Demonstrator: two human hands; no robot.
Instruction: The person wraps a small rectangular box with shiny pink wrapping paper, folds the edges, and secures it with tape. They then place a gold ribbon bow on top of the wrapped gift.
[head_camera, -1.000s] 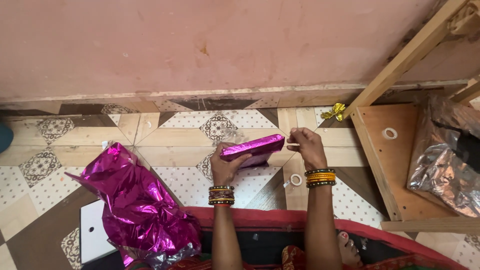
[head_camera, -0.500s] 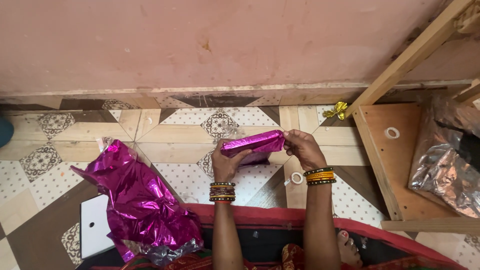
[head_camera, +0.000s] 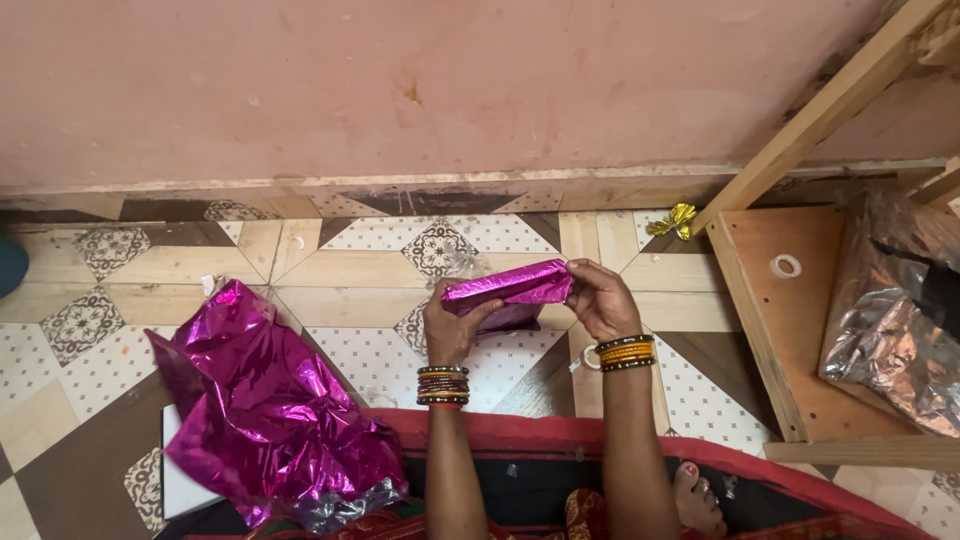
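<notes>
A flat box wrapped in shiny magenta foil (head_camera: 507, 288) is held above the patterned floor. My left hand (head_camera: 452, 325) grips it from below at its left end, thumb on the near face. My right hand (head_camera: 598, 297) presses against the box's right end, fingers closed on the foil there. Both wrists carry stacked bangles.
A crumpled sheet of magenta foil (head_camera: 265, 405) lies at the left over a white board (head_camera: 182, 478). A tape roll (head_camera: 589, 358) sits partly behind my right wrist. A gold bow (head_camera: 670, 221) lies by the wall. At the right, a wooden shelf (head_camera: 770, 310) holds a second tape roll (head_camera: 785, 265) and silver foil (head_camera: 895, 330).
My right hand has moved from just off the box's right end onto it and now presses the foil there. The loose foil sheet shifted, covering more of the white board.
</notes>
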